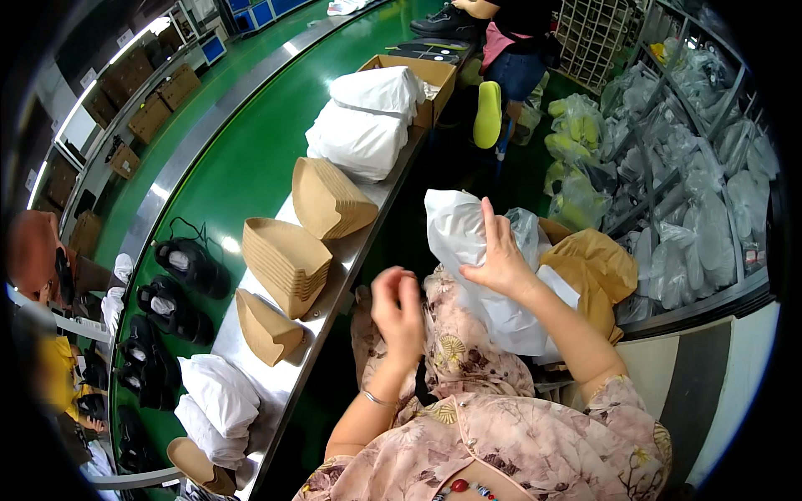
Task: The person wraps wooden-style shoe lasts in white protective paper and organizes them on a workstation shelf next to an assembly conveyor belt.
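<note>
My right hand (504, 257) grips crumpled white paper (455, 224), its thumb and fingers pressed against one side. The paper stands up over my lap; whether anything is inside it is hidden. More white paper (510, 321) hangs below my right forearm. My left hand (396, 316) hovers above my lap, left of the paper and apart from it. Its fingers are loosely bent and slightly blurred, and nothing shows in them. On the bench to the left stand nested stacks of curved brown cardboard pieces (288, 263). White-wrapped bundles (357, 138) lie at the bench's far end.
A metal-edged bench (271, 401) runs along my left, with more white bundles (219, 401) at its near end. Black shoes (171, 307) stand on the green surface beyond. Brown paper (591, 271) sits at my right, near a rack of bagged items (689, 209). Another person (514, 71) is ahead.
</note>
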Demonstrator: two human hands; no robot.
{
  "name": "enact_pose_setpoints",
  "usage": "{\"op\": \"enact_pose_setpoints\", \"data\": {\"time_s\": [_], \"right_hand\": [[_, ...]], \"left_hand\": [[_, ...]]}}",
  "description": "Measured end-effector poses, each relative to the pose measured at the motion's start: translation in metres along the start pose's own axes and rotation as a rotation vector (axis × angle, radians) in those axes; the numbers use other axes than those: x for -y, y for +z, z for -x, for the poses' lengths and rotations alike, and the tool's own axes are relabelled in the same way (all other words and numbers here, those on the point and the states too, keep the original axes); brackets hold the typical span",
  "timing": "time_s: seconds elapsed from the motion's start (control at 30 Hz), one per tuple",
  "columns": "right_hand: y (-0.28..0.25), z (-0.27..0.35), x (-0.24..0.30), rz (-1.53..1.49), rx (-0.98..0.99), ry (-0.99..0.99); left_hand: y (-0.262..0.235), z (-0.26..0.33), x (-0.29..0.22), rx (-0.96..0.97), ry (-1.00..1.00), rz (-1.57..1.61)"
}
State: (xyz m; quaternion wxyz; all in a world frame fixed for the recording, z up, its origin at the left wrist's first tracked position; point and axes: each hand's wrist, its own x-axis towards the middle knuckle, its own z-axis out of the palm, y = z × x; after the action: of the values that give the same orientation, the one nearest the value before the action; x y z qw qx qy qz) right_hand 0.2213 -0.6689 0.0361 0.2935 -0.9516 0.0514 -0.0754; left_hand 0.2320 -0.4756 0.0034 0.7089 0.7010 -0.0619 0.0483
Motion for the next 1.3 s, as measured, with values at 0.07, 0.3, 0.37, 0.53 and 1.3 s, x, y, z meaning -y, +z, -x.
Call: {"op": "enact_pose_setpoints", "data": {"time_s": [0.07, 0.3, 0.37, 0.53, 1.3], "right_hand": [[0.009, 0.003, 0.014, -0.088, -0.121, -0.04], [0.023, 0.022, 0.046, -0.318, -0.069, -0.215], [0.018, 0.023, 0.037, -0.521, -0.025, -0.316], [0.032, 0.035, 0.025, -1.322, 0.04, 0.085], [0.034, 0.041, 0.054, -1.144, -0.164, 0.221]], "left_hand": [[0.02, 0.027, -0.003, 0.144, -0.027, 0.039], [0.022, 0.009, 0.02, 0.383, -0.231, 0.788], [0.02, 0.013, 0.013, 0.318, -0.286, 0.717], [0.004, 0.015, 0.025, 0.349, -0.405, 0.873], [-0.005, 0.027, -0.001, 0.48, -0.324, 0.84]]}}
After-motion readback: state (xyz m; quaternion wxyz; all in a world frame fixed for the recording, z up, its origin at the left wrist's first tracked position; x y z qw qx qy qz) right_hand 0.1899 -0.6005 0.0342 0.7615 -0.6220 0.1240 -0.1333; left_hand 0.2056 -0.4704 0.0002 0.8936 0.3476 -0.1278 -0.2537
